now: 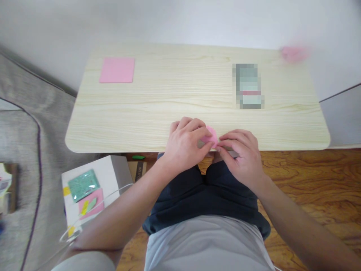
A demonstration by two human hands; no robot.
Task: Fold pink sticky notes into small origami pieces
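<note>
A small piece of pink paper [213, 135], curved or folded, is held at the table's front edge. My left hand [187, 139] grips it from the left, thumb below and fingers above, hiding much of it. At the paper's right edge, the thumb and fingertips of my right hand [242, 154] are closed in a pinch. How the paper is folded under my fingers cannot be made out. Farther back on the left of the table lies a flat pink paper square [117, 70], perhaps a stack.
The pale wooden table [169, 90] meets a white wall. On it are a pixelated rectangular object [249, 86] and a blurred pink item [295, 54] at the back right corner. Below left, a white box [109, 188] bears a green packet [84, 184], pink paper and a white cable.
</note>
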